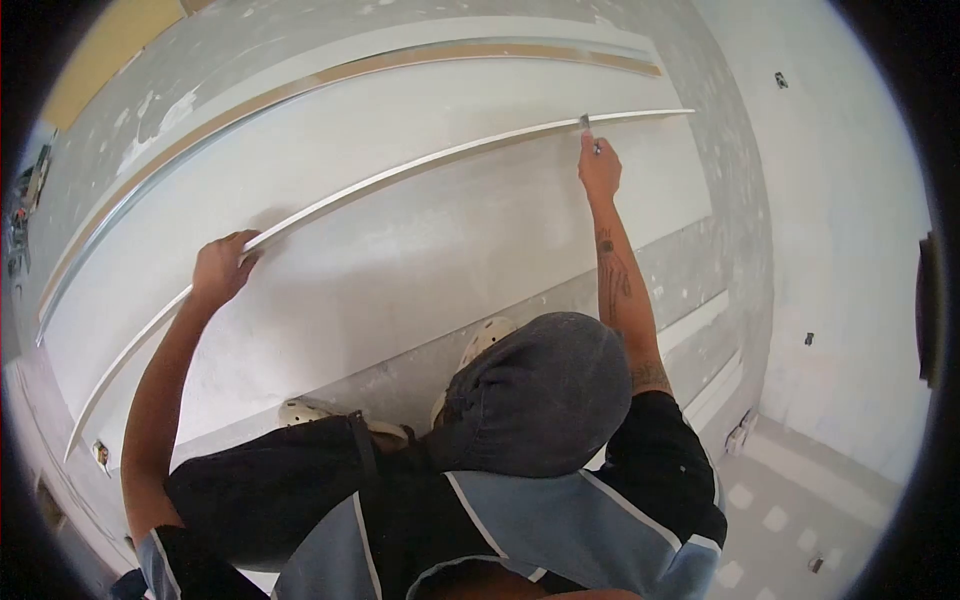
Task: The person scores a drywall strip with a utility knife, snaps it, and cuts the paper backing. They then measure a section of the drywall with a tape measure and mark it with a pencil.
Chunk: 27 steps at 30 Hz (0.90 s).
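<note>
A long, thin white strip (400, 178) curves across a large white board (420, 270). My left hand (222, 270) is closed round the strip on its left part, fingers wrapped over it. Near the strip's right end, my right hand (600, 172) is closed on a small tool (585, 122) with a greyish tip. That tip touches or lies just at the strip; the rest of the tool is mostly hidden by my fingers, and its kind is hard to tell.
Tan and metallic long strips (340, 75) lie along the board's far edge. My bent knee (545, 390) and light perforated shoes (488, 340) are at the near edge. More white pieces (695, 320) lie at right, beside a pale wall (850, 230) with small dark fittings.
</note>
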Tool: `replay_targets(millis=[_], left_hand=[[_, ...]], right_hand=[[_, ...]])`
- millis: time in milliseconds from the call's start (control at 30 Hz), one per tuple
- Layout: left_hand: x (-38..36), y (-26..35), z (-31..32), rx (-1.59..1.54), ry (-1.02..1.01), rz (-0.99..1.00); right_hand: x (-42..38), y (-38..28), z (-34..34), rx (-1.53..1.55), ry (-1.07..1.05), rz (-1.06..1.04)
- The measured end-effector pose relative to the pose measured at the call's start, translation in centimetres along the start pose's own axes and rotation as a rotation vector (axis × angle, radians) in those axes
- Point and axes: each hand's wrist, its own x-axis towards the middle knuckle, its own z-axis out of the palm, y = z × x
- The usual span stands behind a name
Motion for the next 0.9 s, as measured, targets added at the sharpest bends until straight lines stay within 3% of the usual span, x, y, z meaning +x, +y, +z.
replay_targets(millis=[67,233,333,467,600,700,867,900], left_hand=[[1.0,0.3,1.0,0.109,-0.039,-0.078],[1.1,-0.3,1.0,0.107,0.005,0.003],[1.2,-0.4,0.9,0.092,-0.021,-0.035],[1.2,-0.5,1.1,0.104,-0.001,-0.006],[1.2,-0.4,1.0,0.092,-0.013,-0.018],[1.2,-0.2,1.2,0.105,-0.005,-0.029],[0.9,-0.2,1.5,0.101,0.013,-0.016],[0.9,-0.3,1.3,0.121,0.004,-0.029]], right_hand=[[0.9,-1.4,-0.5,-0.034,0.014,-0.010],[2.1,-2.4,-0.9,-0.107,0.041,0.057],[2.1,-2.4,-0.6,-0.077,-0.058,0.162],[-0.7,-2.6,0.1,-0.065,-0.068,0.112],[-7.4,-7.1,2.1,0.016,-0.035,-0.073],[-14.2,-12.0,4.4,-0.013,-0.161,-0.250],[-25.3,-20.4,3.8,0.116,-0.627,-0.700],[-25.6,-20.6,3.5,0.122,-0.617,-0.707]])
